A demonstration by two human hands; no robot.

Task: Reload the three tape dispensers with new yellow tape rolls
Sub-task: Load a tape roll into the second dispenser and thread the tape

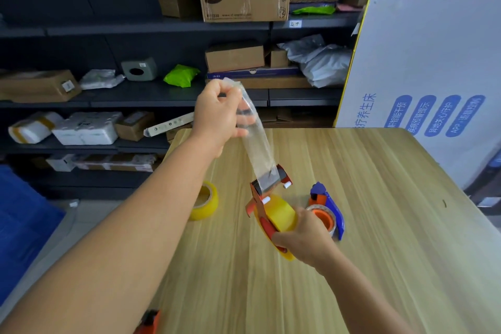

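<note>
Centre of frame, on the wooden table (352,266): the red dispenser (267,198) stands on edge with a yellow roll (282,215) seated in it. The right hand (301,236) is curled round the lower part of the dispenser and roll, steadying both. The left hand (219,114), raised above the table's far edge, pinches the free end of the tape strip (257,144) between thumb and curled fingers; the strip runs taut from that hand down to the dispenser's mouth.

Just right of the red dispenser lies a blue dispenser (329,206) with an orange hub; the roll on it looks nearly spent, though blur prevents certainty. A loose yellow roll (206,200) stands left of centre, apart from both dispensers. An orange object (149,321) shows at the bottom edge, partly cut off; it may be the third dispenser, but this cannot be confirmed.

Handling assessment: the strip is thin, limp and sticky on one face, and is likely to fold onto itself or cling to fingers if tension drops. It is best held by its end edge and kept taut. The dispenser appears light and rigid; its frame or handle is the safe hold, clear of the toothed cutter at the mouth. The roll is firm and light, best gripped across its outer faces.

Upper part of frame: shelves (162,27) carry cardboard boxes and parcels.
</note>
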